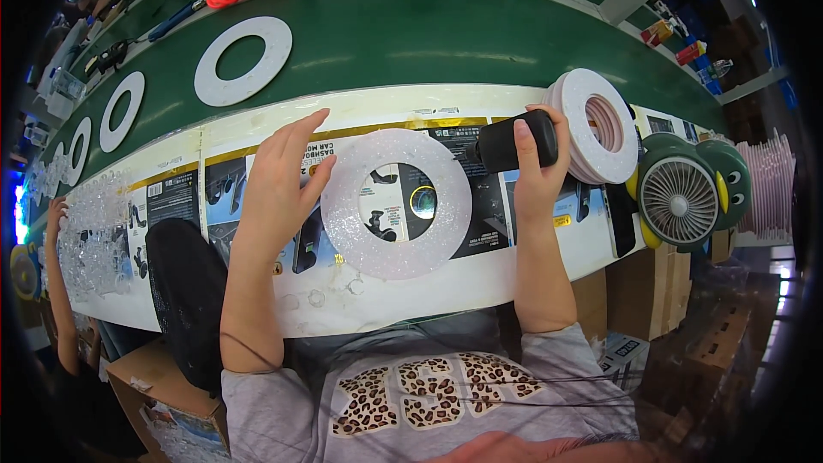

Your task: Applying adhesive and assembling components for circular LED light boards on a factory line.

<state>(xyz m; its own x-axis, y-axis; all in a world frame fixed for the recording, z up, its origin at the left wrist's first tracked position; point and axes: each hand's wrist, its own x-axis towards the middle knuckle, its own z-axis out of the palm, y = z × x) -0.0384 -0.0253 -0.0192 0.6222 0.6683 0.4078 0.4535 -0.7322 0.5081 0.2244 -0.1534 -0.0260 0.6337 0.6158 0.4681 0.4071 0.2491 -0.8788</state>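
A flat white speckled ring (396, 261) lies before me on the printed sheets covering the white bench. My left hand (287, 167), empty with fingers apart, is raised at the ring's left side. In my right hand (542, 150) is a black rounded canister (501, 146), tilted with its narrow end toward the ring. Its exact kind does not show. Just right of this hand stands a stack of white rings (591, 86), pinkish at their edges.
A green belt (386, 43) runs behind the bench and carries more white rings (243, 60). To the right is a green fan (680, 197). Clear plastic pieces (94, 231) crowd the left, near another person's hand (57, 214). A black-covered shape (180, 291) juts up by my left arm.
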